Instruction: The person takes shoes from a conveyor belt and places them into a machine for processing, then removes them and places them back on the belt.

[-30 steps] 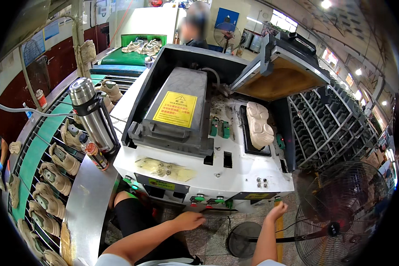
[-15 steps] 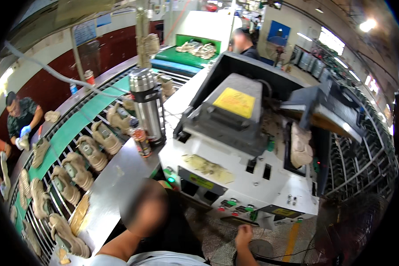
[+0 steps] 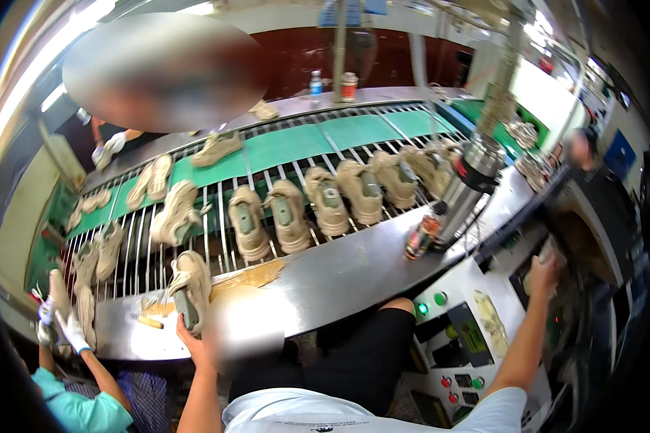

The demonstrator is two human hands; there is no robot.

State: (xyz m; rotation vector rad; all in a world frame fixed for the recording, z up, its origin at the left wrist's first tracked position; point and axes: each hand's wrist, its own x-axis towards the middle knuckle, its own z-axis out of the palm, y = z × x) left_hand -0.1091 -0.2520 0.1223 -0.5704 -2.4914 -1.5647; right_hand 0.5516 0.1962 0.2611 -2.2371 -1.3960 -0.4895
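Observation:
At the near edge of the metal ledge, my left hand [image 3: 197, 348] grips the heel end of a beige lace-up shoe [image 3: 196, 278] with a grey-green lining. A pale blur covers the space beside that hand. Out to the right, my right arm stretches over the white machine [image 3: 451, 289], and my right hand [image 3: 545, 273] is closed at its slot. A beige shoe end [image 3: 554, 250] shows at those fingers, partly hidden and smeared. Several similar shoes stand in a row on the roller rack, one of them a beige shoe [image 3: 247, 222] straight ahead.
A steel flask [image 3: 466, 191] and a small drink bottle [image 3: 422, 231] stand on the metal ledge [image 3: 339, 278]. Behind the rollers runs a green belt [image 3: 289, 153]. At the lower left a co-worker's gloved hand [image 3: 72, 330] is beside shoes; another person works across the line.
My view has swung left toward the rack. My left hand has gone to a shoe at the ledge; my right hand has moved from below the machine's front up to its slot.

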